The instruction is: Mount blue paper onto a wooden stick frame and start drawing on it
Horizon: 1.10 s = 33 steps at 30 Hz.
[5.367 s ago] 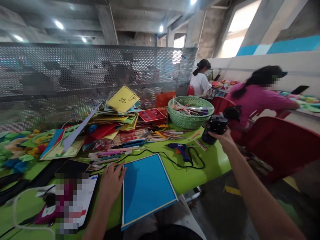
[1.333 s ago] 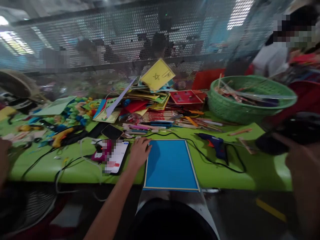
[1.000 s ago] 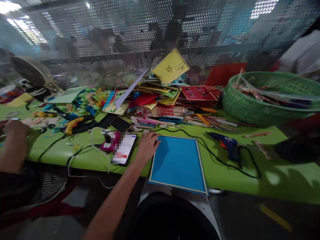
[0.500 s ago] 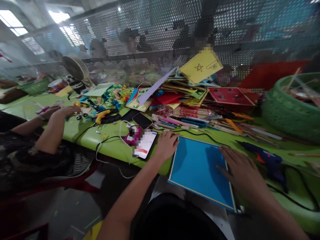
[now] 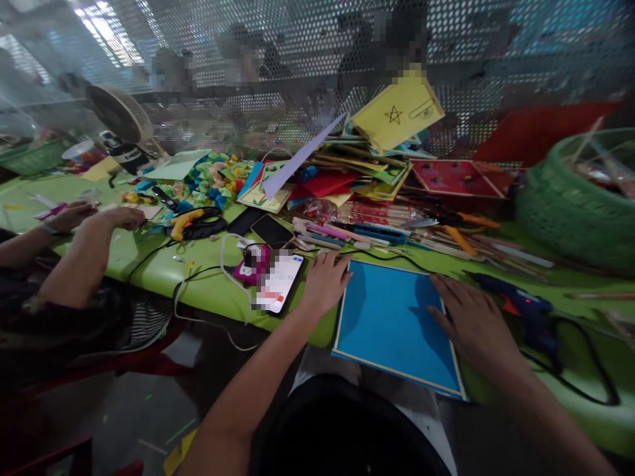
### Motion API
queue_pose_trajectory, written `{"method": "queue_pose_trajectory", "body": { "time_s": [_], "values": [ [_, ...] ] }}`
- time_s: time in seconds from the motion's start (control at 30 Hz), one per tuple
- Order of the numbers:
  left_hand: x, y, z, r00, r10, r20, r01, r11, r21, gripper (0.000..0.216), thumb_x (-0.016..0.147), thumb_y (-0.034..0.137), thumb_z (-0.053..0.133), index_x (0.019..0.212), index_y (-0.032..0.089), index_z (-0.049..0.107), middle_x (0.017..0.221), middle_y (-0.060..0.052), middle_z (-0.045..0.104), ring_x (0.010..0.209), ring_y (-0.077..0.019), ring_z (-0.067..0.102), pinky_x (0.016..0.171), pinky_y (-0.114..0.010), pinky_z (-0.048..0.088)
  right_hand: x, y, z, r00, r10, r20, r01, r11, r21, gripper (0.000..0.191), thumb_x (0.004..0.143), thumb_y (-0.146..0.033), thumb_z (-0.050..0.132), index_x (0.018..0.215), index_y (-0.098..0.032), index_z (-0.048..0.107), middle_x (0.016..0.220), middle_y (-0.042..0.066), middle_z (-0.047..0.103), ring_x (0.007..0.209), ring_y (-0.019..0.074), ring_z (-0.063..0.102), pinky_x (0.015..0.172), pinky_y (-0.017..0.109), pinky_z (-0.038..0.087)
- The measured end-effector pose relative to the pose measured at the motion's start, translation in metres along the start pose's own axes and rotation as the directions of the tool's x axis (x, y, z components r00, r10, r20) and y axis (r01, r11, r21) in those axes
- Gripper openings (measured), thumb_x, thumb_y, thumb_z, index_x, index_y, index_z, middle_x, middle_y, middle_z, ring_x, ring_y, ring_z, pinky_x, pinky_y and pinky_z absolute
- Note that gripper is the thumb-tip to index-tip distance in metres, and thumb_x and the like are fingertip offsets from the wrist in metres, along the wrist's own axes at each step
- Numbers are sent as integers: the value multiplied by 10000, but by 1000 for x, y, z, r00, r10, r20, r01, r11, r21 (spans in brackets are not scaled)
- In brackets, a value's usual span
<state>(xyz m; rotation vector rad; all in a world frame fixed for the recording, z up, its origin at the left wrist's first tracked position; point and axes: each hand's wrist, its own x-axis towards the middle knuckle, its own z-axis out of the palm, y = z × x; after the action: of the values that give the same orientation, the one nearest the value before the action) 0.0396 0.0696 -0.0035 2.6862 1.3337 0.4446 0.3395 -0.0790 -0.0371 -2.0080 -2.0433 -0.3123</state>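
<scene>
A blue square sheet (image 5: 391,324) with thin pale wooden strips along its edges lies before me on the green table, its near edge jutting past the table edge. My left hand (image 5: 326,281) rests at its upper left edge, fingers stretched out and fingertips by the strip. On the opposite side, my right hand (image 5: 471,314) lies flat along the right edge, thumb over the blue surface. Neither hand is closed round anything. To the right of my right hand lies a dark blue glue gun (image 5: 533,311) with a red light. A lit smartphone (image 5: 286,281) is left of my left hand.
Pens (image 5: 342,235) and sticks lie beyond the sheet, before a pile of coloured cards (image 5: 397,116). A green basket (image 5: 570,205) stands at right. Leftward are a purple power socket (image 5: 248,268), cables, yellow-handled scissors (image 5: 186,223), a fan (image 5: 119,112) and a co-worker's hands (image 5: 122,217).
The view has tilted down and turned slightly, so most things sit higher in it. Both my hands keep their places at the blue sheet's edges.
</scene>
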Motion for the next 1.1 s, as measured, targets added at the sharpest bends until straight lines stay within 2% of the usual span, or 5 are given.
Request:
{"method": "queue_pose_trajectory", "body": {
  "time_s": [0.43, 0.57, 0.7, 0.9, 1.1],
  "values": [
    [1, -2, -2, 1000, 2, 16, -2, 1000, 16, 387, 1144, 336, 554, 1504, 240, 657, 1422, -148, 657, 1355, -346, 591, 1113, -494, 512, -2, -4, -6, 998, 55, -18, -55, 998, 22, 658, 1132, -523, 344, 1659, -166, 513, 1639, 190, 610, 1462, 401, 583, 1160, 621, 482],
    [0, -2, -6, 999, 2, 33, -2, 1000, 2, 443, 1151, 341, 529, 1571, 222, 603, 1446, -159, 656, 1371, -358, 589, 1133, -519, 511, -14, -5, -19, 994, 21, -111, -3, 987, 159, 509, 1125, -420, 450, 1556, -240, 652, 1470, 145, 740, 1356, 353, 656, 1137, 569, 500],
    [-2, 1, -10, 999, 8, 46, -9, 1000, 15, 496, 1147, 405, 541, 1615, 243, 576, 1552, -168, 610, 1464, -376, 542, 1184, -545, 490, -28, -10, -25, 992, -78, -96, 101, 959, 264, 371, 1107, -375, 534, 1374, -295, 779, 1341, 101, 794, 1207, 307, 714, 1029, 509, 554],
    [-6, 10, -12, 960, 263, 96, -266, 964, 16, 504, 1127, 549, 560, 1599, 382, 612, 1809, -56, 379, 1658, -345, 348, 1304, -542, 394, -35, -25, -33, 993, -115, 5, 113, 983, 146, 464, 1114, -425, 517, 1500, -240, 696, 1481, 138, 738, 1355, 351, 654, 1097, 565, 523],
    [-6, 14, -11, 939, 300, 165, -308, 951, 23, 526, 1096, 613, 589, 1570, 391, 648, 1819, -48, 372, 1665, -355, 352, 1313, -572, 384, -50, -38, -43, 953, -278, 123, 258, 953, 160, 552, 1125, -471, 476, 1631, -267, 561, 1627, 99, 645, 1449, 303, 618, 1207, 557, 449]
  ]
}}
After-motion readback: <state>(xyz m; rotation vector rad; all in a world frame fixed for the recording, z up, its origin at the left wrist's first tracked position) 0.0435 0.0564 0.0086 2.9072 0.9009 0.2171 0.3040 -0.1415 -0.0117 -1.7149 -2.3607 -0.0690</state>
